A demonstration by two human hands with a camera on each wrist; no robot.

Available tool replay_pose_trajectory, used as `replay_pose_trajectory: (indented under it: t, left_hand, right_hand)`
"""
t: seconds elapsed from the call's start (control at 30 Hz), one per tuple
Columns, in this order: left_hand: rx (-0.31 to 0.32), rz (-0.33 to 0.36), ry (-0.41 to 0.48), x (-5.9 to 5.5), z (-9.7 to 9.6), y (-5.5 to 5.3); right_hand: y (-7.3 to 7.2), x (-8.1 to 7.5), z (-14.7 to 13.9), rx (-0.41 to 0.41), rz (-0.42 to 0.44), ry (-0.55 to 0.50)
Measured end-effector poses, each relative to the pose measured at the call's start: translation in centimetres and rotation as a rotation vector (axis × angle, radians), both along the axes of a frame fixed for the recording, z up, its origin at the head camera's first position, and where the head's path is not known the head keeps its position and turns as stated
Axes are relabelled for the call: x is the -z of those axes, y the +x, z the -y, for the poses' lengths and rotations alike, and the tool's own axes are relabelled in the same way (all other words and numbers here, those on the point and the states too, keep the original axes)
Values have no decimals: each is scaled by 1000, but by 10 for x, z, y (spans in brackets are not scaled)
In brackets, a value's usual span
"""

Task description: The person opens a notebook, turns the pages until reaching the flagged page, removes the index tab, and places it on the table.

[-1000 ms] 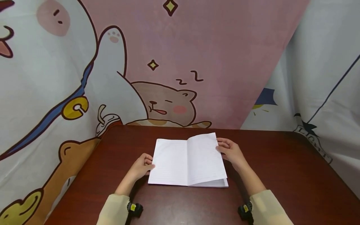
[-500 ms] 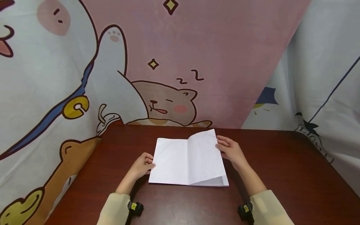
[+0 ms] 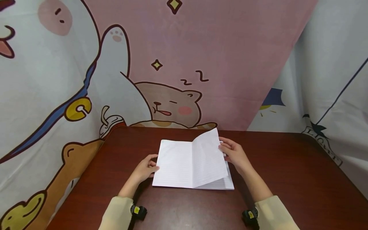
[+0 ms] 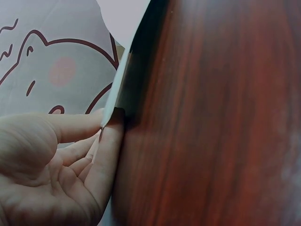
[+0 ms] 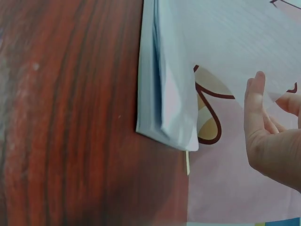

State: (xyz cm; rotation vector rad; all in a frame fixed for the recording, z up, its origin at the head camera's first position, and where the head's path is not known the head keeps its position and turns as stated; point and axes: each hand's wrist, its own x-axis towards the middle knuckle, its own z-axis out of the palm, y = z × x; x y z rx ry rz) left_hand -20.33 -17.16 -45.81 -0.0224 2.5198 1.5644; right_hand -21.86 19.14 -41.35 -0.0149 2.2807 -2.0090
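An open notebook [image 3: 173, 164] with white, lined pages lies on the table. My left hand [image 3: 144, 169] holds its left edge, thumb on top; the left wrist view shows the edge of the notebook [image 4: 117, 89] pinched between thumb and fingers. At the far right side, my right hand [image 3: 235, 153] pinches the outer edge of a page [image 3: 208, 159], which is raised and curves up from the spine. Beneath that page, more sheets show at the lower right. In the right wrist view, the lifted page [image 5: 225, 42] reaches the fingertips of the right hand [image 5: 273, 141].
A dark red-brown wooden table [image 3: 290, 172] bears the notebook. Behind it hangs a cloth backdrop [image 3: 244, 64] with cartoon animals. Both wrists carry a small black device, the left device [image 3: 139, 212] and the right device [image 3: 250, 218], below pale yellow sleeves.
The right page has risen further and swung toward the spine, uncovering more of the sheets under it. My right hand has moved slightly up and left; my left hand stays at the left edge.
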Motion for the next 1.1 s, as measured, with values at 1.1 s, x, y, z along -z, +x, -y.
replay_pose_trajectory:
  t: [1.1]
  left_hand:
    - [82, 103, 193, 8, 18, -8]
  right_hand:
    - [12, -17, 27, -69, 5, -60]
